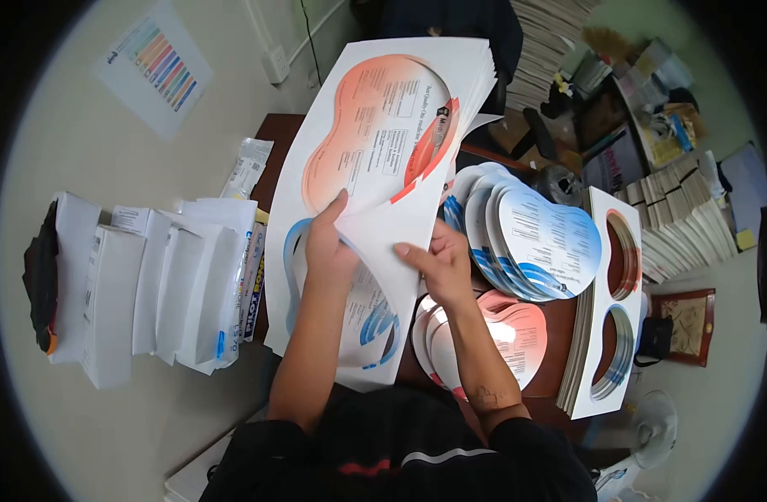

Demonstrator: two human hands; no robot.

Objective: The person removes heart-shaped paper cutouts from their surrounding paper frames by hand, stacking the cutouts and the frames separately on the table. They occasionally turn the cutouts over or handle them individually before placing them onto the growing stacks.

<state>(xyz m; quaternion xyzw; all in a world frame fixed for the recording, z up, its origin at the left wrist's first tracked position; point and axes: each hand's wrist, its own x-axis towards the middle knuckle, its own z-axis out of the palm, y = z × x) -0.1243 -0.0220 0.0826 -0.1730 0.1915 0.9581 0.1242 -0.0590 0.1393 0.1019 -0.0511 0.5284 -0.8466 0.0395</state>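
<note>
In front of me is a thick stack of large printed sheets (312, 125), with a rounded orange shape (379, 117) on the far half and a blue one (375, 330) on the near half. My left hand (326, 238) grips the top sheet near its middle, thumb at the lower edge of the orange shape. The sheet bends upward between my hands. My right hand (440, 261) is closed at the stack's right side, thumb on the white border; its other fingers are partly hidden. Just right of it lie blue cut-out cards (538, 238) and orange cut-out cards (505, 343).
A pile of white frames (605, 309) with cut-out holes stands at the table's right side. White boxes and paper packs (161, 284) are at left. Farther right are bundled paper stacks (680, 217), a framed picture (684, 326) and a fan (651, 427). A chair (542, 134) stands behind.
</note>
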